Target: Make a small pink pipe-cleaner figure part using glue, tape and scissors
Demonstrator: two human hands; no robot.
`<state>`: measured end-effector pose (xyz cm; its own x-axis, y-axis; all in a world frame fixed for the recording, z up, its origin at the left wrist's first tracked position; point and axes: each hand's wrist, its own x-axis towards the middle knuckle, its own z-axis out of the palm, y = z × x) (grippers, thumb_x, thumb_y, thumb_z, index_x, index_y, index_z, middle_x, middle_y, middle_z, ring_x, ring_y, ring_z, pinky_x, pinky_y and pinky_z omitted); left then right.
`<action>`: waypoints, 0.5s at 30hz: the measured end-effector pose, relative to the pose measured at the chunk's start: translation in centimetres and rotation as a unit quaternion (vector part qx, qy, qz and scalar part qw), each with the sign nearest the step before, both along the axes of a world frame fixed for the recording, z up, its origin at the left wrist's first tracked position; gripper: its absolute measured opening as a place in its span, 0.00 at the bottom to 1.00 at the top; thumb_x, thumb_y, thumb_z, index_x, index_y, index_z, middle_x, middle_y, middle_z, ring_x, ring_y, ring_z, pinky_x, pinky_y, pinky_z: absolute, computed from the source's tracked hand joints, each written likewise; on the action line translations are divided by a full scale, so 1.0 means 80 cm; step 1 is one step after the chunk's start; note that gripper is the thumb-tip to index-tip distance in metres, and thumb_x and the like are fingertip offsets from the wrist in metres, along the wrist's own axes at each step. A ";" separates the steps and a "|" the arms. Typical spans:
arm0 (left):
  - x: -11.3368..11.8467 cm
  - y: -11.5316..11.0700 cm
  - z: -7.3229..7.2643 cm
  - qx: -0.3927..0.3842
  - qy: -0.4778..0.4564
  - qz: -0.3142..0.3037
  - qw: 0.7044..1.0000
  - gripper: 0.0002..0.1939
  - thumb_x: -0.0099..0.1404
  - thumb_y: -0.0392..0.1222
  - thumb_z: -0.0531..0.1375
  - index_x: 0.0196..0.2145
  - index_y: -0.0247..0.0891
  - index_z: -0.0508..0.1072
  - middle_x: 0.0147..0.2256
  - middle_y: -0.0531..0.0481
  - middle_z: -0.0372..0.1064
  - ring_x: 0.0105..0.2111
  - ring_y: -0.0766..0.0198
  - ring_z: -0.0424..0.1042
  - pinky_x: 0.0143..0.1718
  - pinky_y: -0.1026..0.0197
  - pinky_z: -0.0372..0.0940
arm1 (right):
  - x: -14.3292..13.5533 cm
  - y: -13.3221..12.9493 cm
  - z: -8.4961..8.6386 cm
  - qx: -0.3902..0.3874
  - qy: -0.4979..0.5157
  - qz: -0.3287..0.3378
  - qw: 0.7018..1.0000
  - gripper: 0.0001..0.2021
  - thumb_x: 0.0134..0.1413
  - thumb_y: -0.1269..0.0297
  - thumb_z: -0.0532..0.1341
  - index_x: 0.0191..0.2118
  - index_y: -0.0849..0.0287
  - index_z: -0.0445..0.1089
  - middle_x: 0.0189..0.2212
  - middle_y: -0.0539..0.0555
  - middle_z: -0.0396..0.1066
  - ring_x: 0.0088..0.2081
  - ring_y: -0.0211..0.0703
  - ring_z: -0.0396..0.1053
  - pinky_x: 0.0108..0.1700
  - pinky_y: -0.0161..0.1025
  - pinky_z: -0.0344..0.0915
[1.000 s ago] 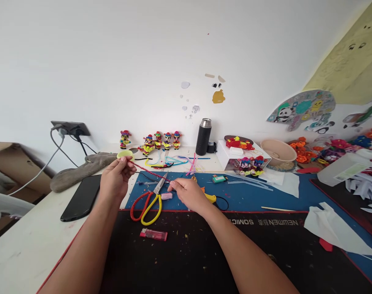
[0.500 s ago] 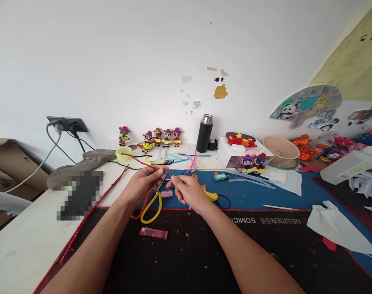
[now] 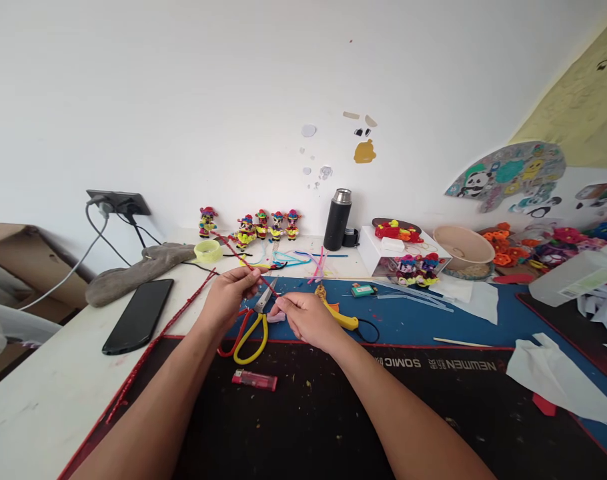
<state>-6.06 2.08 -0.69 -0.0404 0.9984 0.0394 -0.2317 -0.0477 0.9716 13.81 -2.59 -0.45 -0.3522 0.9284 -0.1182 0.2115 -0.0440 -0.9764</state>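
A thin red twisted pipe cleaner (image 3: 233, 246) stretches between my hands, its free end slanting up and left toward the small figures. My left hand (image 3: 232, 295) pinches it partway along with thumb and fingers. My right hand (image 3: 306, 317) is closed on its lower end, its fingertips partly hidden. Below and between the hands lie scissors (image 3: 252, 339) with red and yellow handles, blades apart. A small pink block (image 3: 276, 318) rests near my right fingers. Closer to me, a pink lighter (image 3: 255, 380) lies on the black mat.
More red twisted strands (image 3: 169, 324) lie left of my forearm, beside a phone (image 3: 139, 316). A yellow hot glue gun (image 3: 344, 321) sits right of my right hand. Behind are tape (image 3: 208, 251), several pipe-cleaner figures (image 3: 245, 232), a black flask (image 3: 337, 221) and a white box (image 3: 368, 250).
The red pipe cleaner's free end has swung upward and my hands have moved slightly apart. The scissor blades now show between them. The whole view has shifted a little.
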 end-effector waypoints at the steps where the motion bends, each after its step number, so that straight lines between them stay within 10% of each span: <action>1: -0.003 0.002 0.000 0.002 -0.015 0.014 1.000 0.20 0.46 0.52 0.81 0.28 0.33 0.83 0.27 0.45 0.75 0.24 0.66 0.65 0.25 0.63 0.57 | 0.000 0.000 0.000 -0.001 0.001 0.003 1.000 0.19 0.77 0.53 0.58 0.36 0.59 0.77 0.12 0.43 0.58 0.15 0.35 0.56 0.22 0.33 0.54; 15: -0.046 0.017 0.012 0.002 -0.140 0.098 0.985 0.19 0.45 0.40 0.80 0.34 0.29 0.85 0.25 0.49 0.69 0.26 0.70 0.65 0.23 0.70 0.57 | 0.005 -0.002 -0.002 -0.015 -0.004 0.075 0.997 0.20 0.77 0.51 0.58 0.39 0.61 0.78 0.12 0.41 0.59 0.16 0.33 0.56 0.26 0.32 0.57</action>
<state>-9.75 3.43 0.30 -0.2431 0.9700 0.0042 -0.4758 -0.1230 0.8709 14.20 -2.78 -0.63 -0.4859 0.8614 -0.1479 0.2252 -0.0400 -0.9735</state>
